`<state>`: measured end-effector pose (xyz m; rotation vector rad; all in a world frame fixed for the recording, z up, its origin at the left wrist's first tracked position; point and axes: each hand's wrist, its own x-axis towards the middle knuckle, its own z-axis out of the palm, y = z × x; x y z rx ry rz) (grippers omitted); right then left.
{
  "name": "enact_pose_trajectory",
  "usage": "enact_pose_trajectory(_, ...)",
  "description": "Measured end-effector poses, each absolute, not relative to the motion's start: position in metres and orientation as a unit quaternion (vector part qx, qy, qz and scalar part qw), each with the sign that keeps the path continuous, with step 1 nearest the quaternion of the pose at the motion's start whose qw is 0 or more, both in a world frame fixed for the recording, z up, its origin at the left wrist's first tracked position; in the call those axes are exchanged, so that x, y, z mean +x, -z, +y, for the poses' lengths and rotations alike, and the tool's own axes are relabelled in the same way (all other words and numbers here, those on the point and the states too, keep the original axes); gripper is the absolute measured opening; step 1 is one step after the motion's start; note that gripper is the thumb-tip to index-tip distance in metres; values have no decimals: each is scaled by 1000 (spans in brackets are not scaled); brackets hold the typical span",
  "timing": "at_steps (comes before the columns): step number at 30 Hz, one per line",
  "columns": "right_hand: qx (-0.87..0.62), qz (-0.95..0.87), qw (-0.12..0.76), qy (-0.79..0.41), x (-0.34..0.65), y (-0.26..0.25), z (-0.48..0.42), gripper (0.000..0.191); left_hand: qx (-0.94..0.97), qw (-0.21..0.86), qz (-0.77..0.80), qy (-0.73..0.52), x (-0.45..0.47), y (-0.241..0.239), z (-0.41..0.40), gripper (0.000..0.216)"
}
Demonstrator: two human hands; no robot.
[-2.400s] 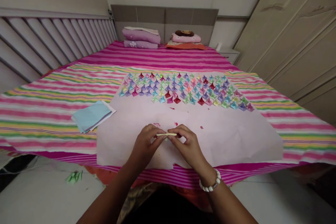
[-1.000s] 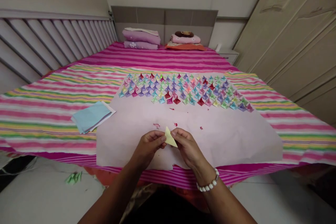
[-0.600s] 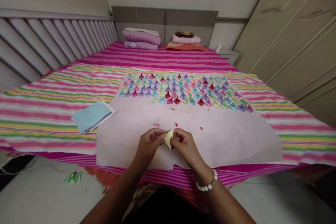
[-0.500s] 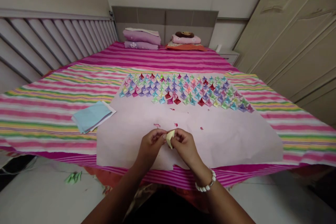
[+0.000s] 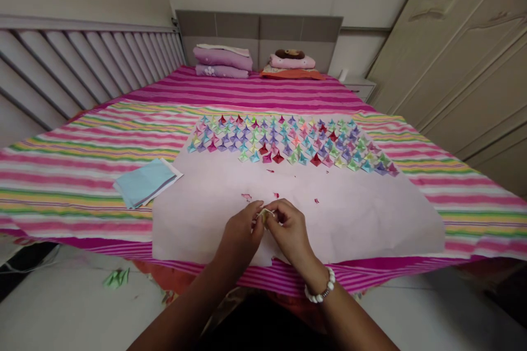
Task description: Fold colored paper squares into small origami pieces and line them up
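Observation:
Between my fingertips is a small pale yellow folded paper piece, held just above a large white sheet. My left hand pinches its left side, and my right hand grips its right side with thumb and fingers. Much of the paper is hidden by the fingers. Beyond my hands, rows of folded paper cranes in many colours cover the far part of the sheet. A white bead bracelet circles my right wrist.
To the left lies a stack of blue and white paper on the striped bedspread. Red paper scraps dot the sheet. Green folded paper rests on the floor. Folded bedding sits by the headboard.
The yellow paper has turned and now shows less of its surface between the fingers. My left hand has moved slightly right and its fingers have closed further around the piece.

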<state>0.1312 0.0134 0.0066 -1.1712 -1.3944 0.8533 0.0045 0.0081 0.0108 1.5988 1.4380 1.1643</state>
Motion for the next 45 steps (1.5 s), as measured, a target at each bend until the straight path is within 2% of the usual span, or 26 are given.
enact_pose_trajectory(5,-486,-521,557,-427,133,-1,17,6,655,307,544,-425,2,-14,8,8)
enact_pose_trajectory(11,-473,-431,555,-532,140,-7,21,2,766,273,425,-397,-2,-12,12,39)
enact_pose_trajectory(13,-456,-419,560,-550,142,-7,21,3,756,283,428,-406,-4,-10,13,39)
enact_pose_trajectory(20,-416,-444,529,-592,145,-6,22,20,684,317,456,-473,-8,-14,14,14)
enact_pose_trajectory(29,-397,-465,481,-628,141,-9,18,24,570,456,474,-493,-7,-25,15,12)
enact_pose_trajectory(31,-399,-466,488,-622,140,-10,18,27,523,493,468,-514,-4,-25,17,18)
enact_pose_trajectory(34,-400,-470,486,-619,140,-11,17,28,461,553,458,-521,-3,-27,19,42)
enact_pose_trajectory(35,-397,-474,481,-621,140,-11,16,28,458,568,456,-510,-3,-28,19,43)
enact_pose_trajectory(37,-389,-481,470,-630,139,-12,15,27,477,583,449,-481,-4,-29,19,28)
enact_pose_trajectory(39,-381,-486,460,-638,138,-12,13,27,506,573,447,-464,-4,-30,18,20)
enact_pose_trajectory(45,-374,-513,426,-645,132,-11,10,33,504,500,508,-488,-2,-21,15,41)
